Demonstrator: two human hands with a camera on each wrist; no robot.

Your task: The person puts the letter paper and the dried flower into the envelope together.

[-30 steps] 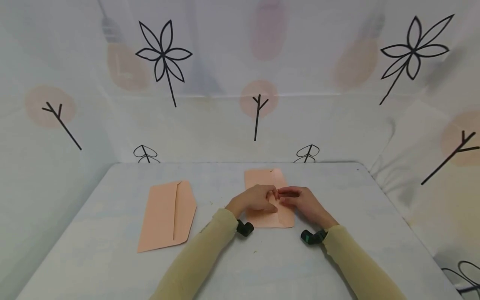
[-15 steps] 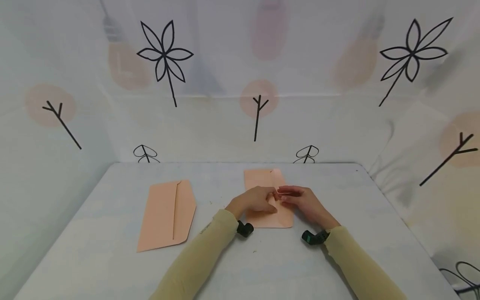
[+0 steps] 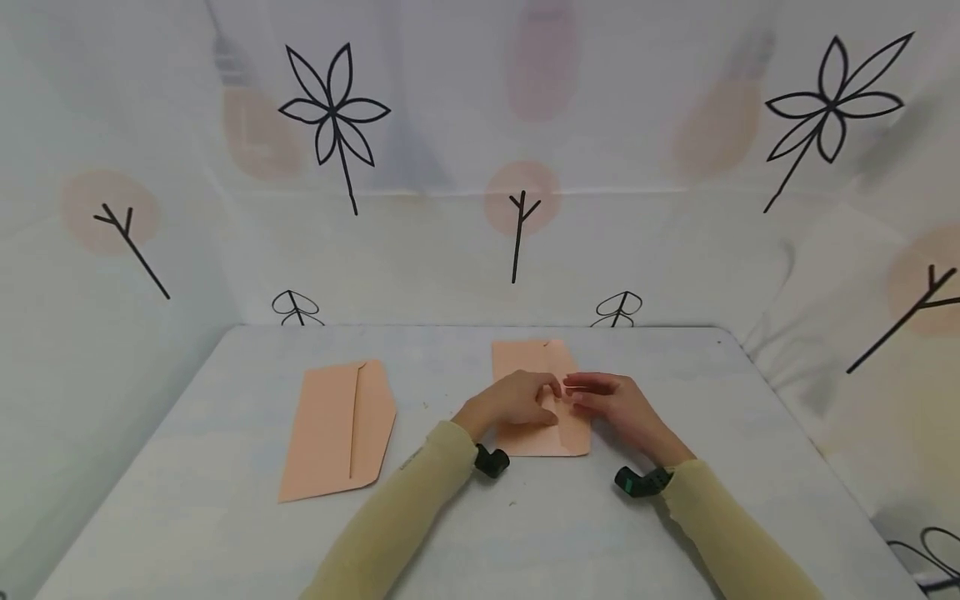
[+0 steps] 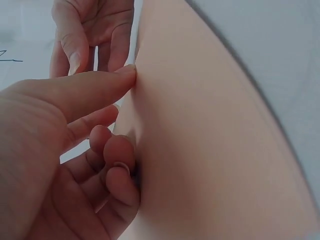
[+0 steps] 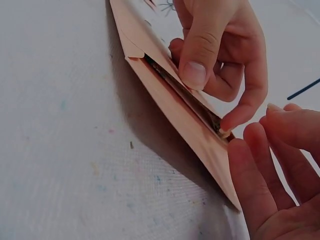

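A peach paper envelope (image 3: 519, 356) lies on the table in front of me, flap side to the right. My left hand (image 3: 517, 398) is on it, thumb against the front panel and curled fingers at the slot edge. In the right wrist view the envelope (image 5: 182, 118) gapes along its slot, with something dark or shadow inside. My right hand (image 3: 621, 410) hovers over the flap side, fingers loosely bent and holding nothing visible. The left wrist view has the left hand (image 4: 75, 145) touching the paper panel, with the right hand (image 4: 97, 35) beyond.
A second, larger-looking peach envelope (image 3: 330, 433) rests on the left of the white table (image 3: 540, 542), its flap unfolded to the right. Patterned cloth (image 3: 435, 250) rises behind the table. Small specks dot the tabletop.
The right hand has drawn slightly to the right, away from the left fingertips. The left hand and both envelopes keep nearly the same place; the whole head view shifts a little.
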